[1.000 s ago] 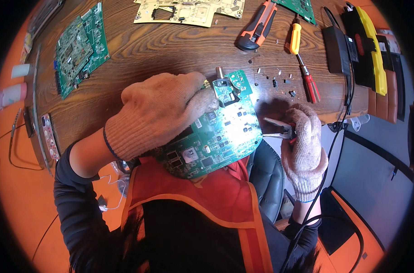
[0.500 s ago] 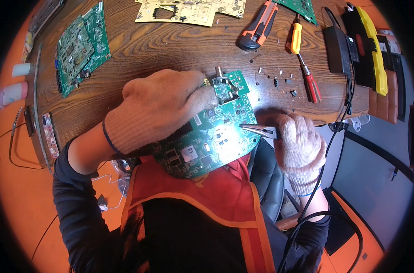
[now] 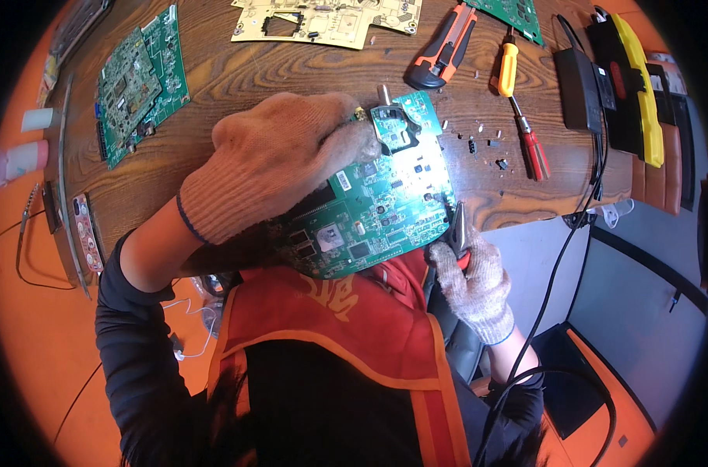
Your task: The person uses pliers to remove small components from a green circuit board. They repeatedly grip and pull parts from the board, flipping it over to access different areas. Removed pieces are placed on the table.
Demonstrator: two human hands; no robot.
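A green circuit board (image 3: 393,206) is held tilted over the near table edge. My gloved left hand (image 3: 284,159) grips its upper left edge, fingers closed beside a metal connector (image 3: 384,95) and a framed metal part (image 3: 395,127). In my gloved right hand (image 3: 478,282) is a pair of pliers (image 3: 461,229) with red on the handle. Its jaws point up by the board's right edge; whether they touch it I cannot tell. Bright light falls on the board's right half.
Small loose parts (image 3: 473,145) lie right of the board. Beyond are a red screwdriver (image 3: 532,148), a yellow screwdriver (image 3: 507,70) and an orange utility knife (image 3: 445,50). Other boards include a green stack (image 3: 136,93) and a yellow one (image 3: 330,23). A black cable (image 3: 552,288) hangs at right.
The board has shifted up and slightly right with my left hand. My right hand has moved down and left, turning the pliers from pointing left to pointing up at the board's edge.
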